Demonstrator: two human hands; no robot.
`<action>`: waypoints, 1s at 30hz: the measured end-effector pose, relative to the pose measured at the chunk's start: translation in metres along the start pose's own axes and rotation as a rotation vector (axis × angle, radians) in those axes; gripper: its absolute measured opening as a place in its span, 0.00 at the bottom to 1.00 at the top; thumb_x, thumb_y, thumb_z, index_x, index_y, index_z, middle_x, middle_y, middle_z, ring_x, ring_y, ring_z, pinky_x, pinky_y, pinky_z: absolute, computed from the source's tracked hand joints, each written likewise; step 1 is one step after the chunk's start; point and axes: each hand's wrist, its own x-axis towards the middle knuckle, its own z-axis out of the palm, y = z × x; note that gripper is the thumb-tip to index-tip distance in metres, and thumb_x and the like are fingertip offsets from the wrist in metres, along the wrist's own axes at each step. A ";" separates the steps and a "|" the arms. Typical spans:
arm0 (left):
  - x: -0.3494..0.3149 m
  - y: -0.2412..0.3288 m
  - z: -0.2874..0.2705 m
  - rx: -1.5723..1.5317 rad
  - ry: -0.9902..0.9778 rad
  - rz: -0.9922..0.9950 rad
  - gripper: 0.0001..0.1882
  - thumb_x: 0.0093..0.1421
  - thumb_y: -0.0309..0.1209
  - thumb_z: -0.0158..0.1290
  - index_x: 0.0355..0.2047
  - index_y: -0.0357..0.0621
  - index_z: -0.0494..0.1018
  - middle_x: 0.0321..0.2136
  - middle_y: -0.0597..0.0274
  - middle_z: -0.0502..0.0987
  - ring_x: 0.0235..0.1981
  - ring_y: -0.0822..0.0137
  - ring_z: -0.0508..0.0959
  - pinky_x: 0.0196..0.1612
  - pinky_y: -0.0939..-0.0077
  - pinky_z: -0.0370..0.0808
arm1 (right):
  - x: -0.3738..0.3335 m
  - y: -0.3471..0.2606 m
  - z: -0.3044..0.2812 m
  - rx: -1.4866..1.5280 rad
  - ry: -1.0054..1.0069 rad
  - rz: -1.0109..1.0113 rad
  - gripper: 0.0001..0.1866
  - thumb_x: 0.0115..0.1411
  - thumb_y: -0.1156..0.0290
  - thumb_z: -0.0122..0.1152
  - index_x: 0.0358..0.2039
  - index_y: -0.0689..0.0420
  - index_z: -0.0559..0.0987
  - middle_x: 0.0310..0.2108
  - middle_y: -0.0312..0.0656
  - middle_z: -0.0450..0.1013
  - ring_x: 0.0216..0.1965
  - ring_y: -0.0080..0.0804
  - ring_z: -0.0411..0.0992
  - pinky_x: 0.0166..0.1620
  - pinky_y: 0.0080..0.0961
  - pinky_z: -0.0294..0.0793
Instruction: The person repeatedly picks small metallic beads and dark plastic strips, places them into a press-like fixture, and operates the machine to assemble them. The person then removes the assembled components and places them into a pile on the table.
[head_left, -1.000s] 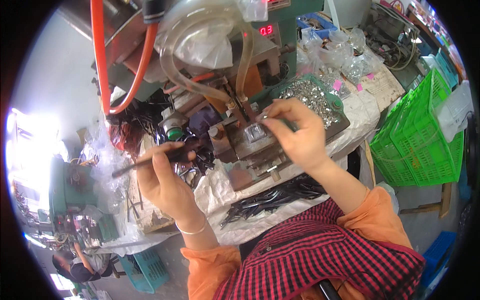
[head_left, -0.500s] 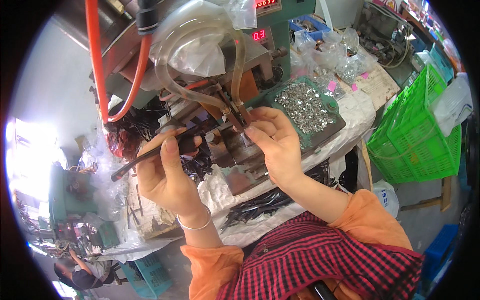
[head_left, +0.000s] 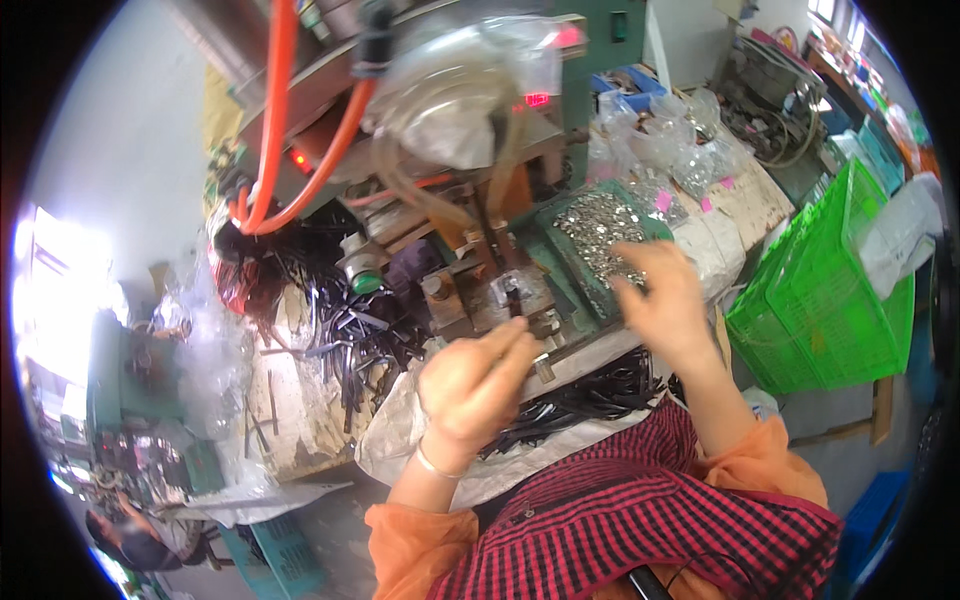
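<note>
Head view, looking down on a crowded desk (head_left: 720,235). Left hand (head_left: 470,385) hovers low and central, just in front of the metal fixture (head_left: 500,300) on the press; its fingers (head_left: 512,345) are drawn together, thumb against the fingertips, but blur hides whether anything is pinched there, so I cannot tell what it holds. Right hand (head_left: 665,300) is out at the near edge of the green tray (head_left: 560,235) of small silver parts (head_left: 600,225), fingers (head_left: 640,255) loosely spread and curled downward over the pile; whether a piece is in them does not show.

Dark bent rods lie in two heaps: one on the far left of the fixture (head_left: 340,325), another on the white cloth (head_left: 400,430) just ahead of the checked apron (head_left: 570,385). That split looks like unworked stock against worked pieces, though which heap is which I cannot say.

Judging by the fixture, its slot looks bare: no rod seated, no silver part visible on it. So this reads as the gap between cycles, with loading of both pieces not yet done. Plenty of rods and a full tray suggest much of the batch remains. Orange hoses (head_left: 270,130) and a clear bag (head_left: 460,85) hang over the press.
</note>
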 end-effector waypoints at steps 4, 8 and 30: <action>-0.001 -0.005 0.020 0.106 -0.039 0.105 0.13 0.48 0.20 0.69 0.35 0.43 0.82 0.38 0.58 0.85 0.20 0.71 0.77 0.22 0.77 0.72 | -0.030 0.067 0.022 -0.300 0.068 0.110 0.14 0.51 0.71 0.73 0.40 0.57 0.83 0.36 0.44 0.78 0.41 0.47 0.73 0.46 0.43 0.72; -0.008 -0.015 0.021 0.128 0.002 0.165 0.10 0.49 0.25 0.66 0.33 0.45 0.81 0.40 0.60 0.84 0.19 0.75 0.74 0.22 0.78 0.69 | -0.006 0.078 0.051 -0.152 0.196 -0.061 0.07 0.53 0.72 0.71 0.32 0.56 0.82 0.33 0.43 0.78 0.40 0.47 0.73 0.44 0.43 0.71; -0.077 0.030 -0.089 0.208 0.033 -0.356 0.14 0.55 0.18 0.63 0.42 0.40 0.82 0.32 0.53 0.86 0.21 0.67 0.80 0.25 0.77 0.75 | 0.012 0.077 0.066 0.213 0.160 0.071 0.10 0.62 0.76 0.63 0.44 0.61 0.82 0.42 0.46 0.80 0.45 0.45 0.78 0.51 0.33 0.75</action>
